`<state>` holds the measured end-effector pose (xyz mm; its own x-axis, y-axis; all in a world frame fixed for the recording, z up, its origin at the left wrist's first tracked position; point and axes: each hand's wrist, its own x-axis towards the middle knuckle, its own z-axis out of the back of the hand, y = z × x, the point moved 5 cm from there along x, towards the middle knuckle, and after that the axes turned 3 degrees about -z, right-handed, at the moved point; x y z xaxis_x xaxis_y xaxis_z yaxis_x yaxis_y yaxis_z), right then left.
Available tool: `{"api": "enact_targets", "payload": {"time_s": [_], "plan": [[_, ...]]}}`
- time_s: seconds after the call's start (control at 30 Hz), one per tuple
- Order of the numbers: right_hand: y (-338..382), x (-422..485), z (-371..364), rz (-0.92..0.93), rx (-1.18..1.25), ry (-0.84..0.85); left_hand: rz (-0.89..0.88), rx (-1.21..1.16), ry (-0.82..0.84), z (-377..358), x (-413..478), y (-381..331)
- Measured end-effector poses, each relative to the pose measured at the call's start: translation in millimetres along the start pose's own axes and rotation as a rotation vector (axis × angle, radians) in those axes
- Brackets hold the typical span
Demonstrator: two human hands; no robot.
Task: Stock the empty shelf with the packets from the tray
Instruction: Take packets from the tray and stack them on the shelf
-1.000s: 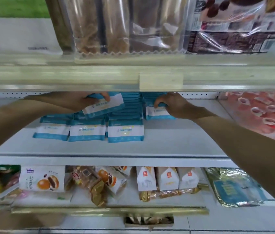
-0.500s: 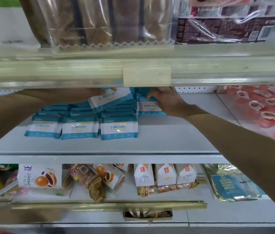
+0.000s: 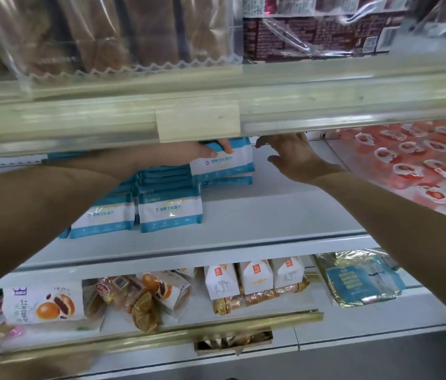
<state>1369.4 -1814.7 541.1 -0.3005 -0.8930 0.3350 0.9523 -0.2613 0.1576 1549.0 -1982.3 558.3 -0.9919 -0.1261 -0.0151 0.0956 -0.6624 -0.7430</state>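
White-and-teal wipe packets lie in rows on the white middle shelf (image 3: 257, 215); a front packet (image 3: 169, 213) faces me. My left hand (image 3: 189, 152) reaches deep into the shelf and grips a packet (image 3: 223, 163) over a short stack at the right end of the rows. My right hand (image 3: 293, 154) hovers just right of that stack with fingers spread, holding nothing. The upper shelf's rail hides the fingertips of both hands. No tray is in view.
The upper shelf rail (image 3: 216, 111) with a blank price tag hangs low over my hands, bagged bread above it. Red snack packs (image 3: 413, 163) fill the shelf's right end. Below, pastry packets (image 3: 43, 305), white cartons (image 3: 254, 278) and a foil pack (image 3: 361, 281).
My left hand has carried its packet rightward onto the right-hand stack. My right hand has let go of that stack and drawn off to the right, fingers spread. The camera moved closer.
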Motion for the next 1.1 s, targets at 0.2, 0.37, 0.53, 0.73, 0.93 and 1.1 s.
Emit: {"api": "enact_targets", "payload": {"time_s": [0.2,0.37,0.53,0.73,0.93,1.1], "plan": [[-27.3,-25.8,5.6,-0.081,-0.044,0.027,-0.067,0.273,0.011,-19.1,17.3,-18.0],[-33.8,-42.2,11.9,-0.107,-0.072,0.036,-0.182,0.571,0.041,-30.9,15.9,-5.3],[-22.4,-46.9,6.8,-0.093,-0.098,0.079,-0.203,0.713,0.029,-34.8,6.5,-1.6],[-1.1,-38.5,0.4,-0.047,-0.053,0.082,-0.2,0.74,-0.055,-26.3,-14.1,3.1],[37.3,-22.8,-7.6,0.077,-0.136,0.1,-0.214,0.747,-0.164,3.2,-55.1,7.2],[67.7,-0.3,-6.1,0.098,-0.093,0.001,0.059,0.693,-0.206,39.5,-99.8,24.2]]}}
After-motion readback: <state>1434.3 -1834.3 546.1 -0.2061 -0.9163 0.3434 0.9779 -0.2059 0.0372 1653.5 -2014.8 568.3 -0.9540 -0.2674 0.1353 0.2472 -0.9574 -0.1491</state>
